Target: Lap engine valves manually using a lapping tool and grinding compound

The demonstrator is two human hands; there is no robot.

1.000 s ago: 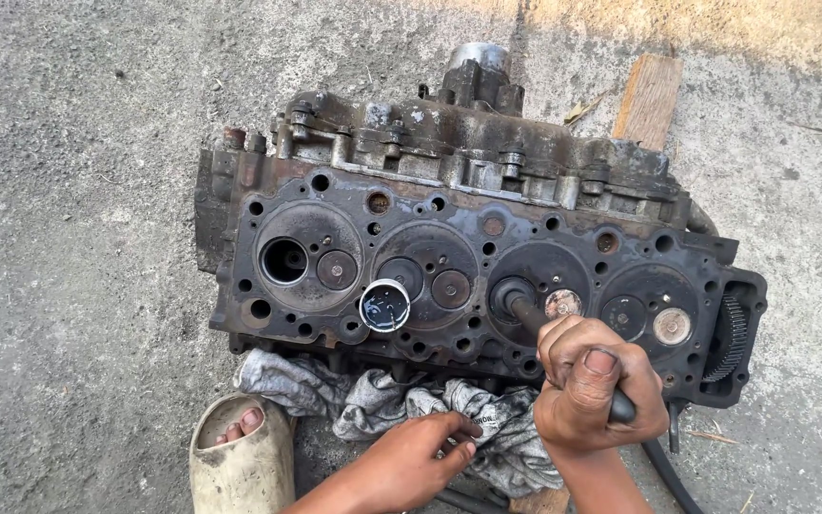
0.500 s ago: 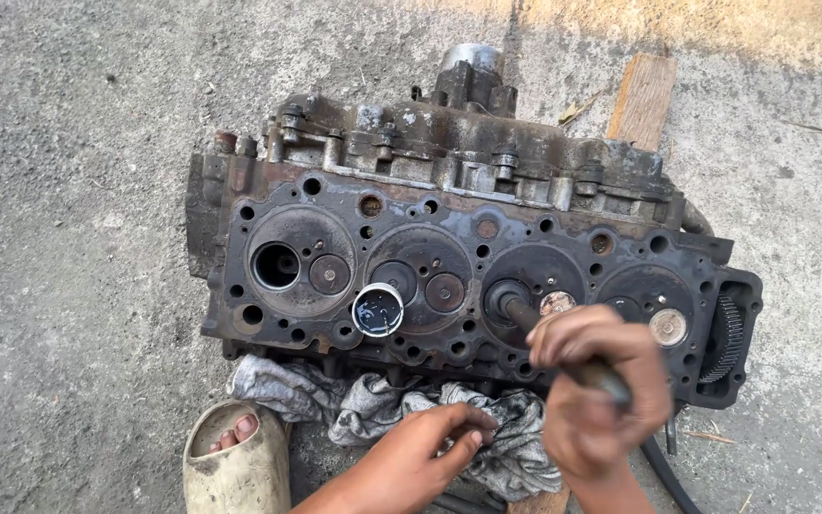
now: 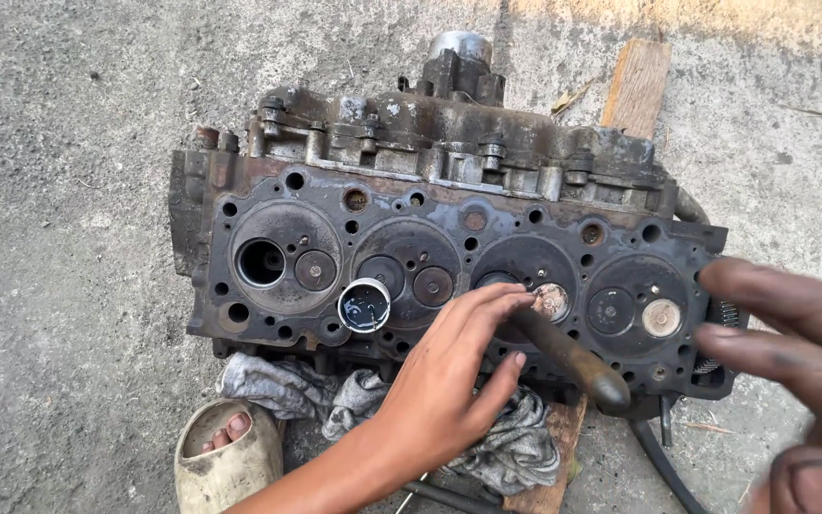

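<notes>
The left hand (image 3: 449, 381) is laid flat with fingers spread wide on the engine head (image 3: 430, 257), its fingertips beside the handle (image 3: 568, 357) of a tool standing in a valve port; nothing is held. The right hand (image 3: 792, 352) is seen blurred at the frame's right edge, fingers open and empty. A small cup (image 3: 364, 306) is set left of the fingers. Bare concrete floor (image 3: 59, 238) is left around the head.

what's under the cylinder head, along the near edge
A crumpled grey rag pokes out from beneath the cylinder head, and a wooden plank shows at the near edge. The left hand covers the rest; how far either runs underneath is hidden.
</notes>
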